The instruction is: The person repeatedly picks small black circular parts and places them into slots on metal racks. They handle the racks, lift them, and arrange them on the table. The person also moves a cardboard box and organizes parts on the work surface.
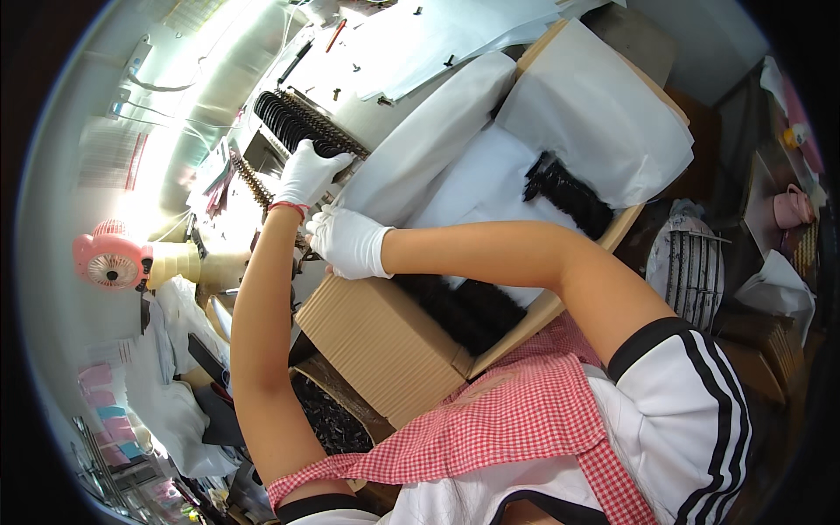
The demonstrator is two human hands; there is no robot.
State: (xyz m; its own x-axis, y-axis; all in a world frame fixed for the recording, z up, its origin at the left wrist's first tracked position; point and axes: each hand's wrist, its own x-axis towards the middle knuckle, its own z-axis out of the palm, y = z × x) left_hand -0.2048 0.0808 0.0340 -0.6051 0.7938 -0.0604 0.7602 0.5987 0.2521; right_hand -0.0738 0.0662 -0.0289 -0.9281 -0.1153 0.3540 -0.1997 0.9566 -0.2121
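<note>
My left hand (311,172), in a white glove, reaches to the near end of a row of black curved pieces (296,122) on a toothed rack. Its thumb and forefinger are spread apart beside the last pieces; the other fingers are partly hidden. My right hand (350,242), gloved too, is over the left edge of an open cardboard box (385,346). Its fingers are curled closed, and whatever they hold is hidden. White paper sheets (472,179) line the box. Inside lie shiny black pieces in clear wrap (573,194) and more black pieces (464,311) under my right forearm.
A pink fan (112,262) stands at the left. Small screws (449,60), a red pen (336,35) and a black pen (296,63) lie on the table at the back. Another box (328,420) of black bits is below. A wire-guarded round fan (689,262) stands right.
</note>
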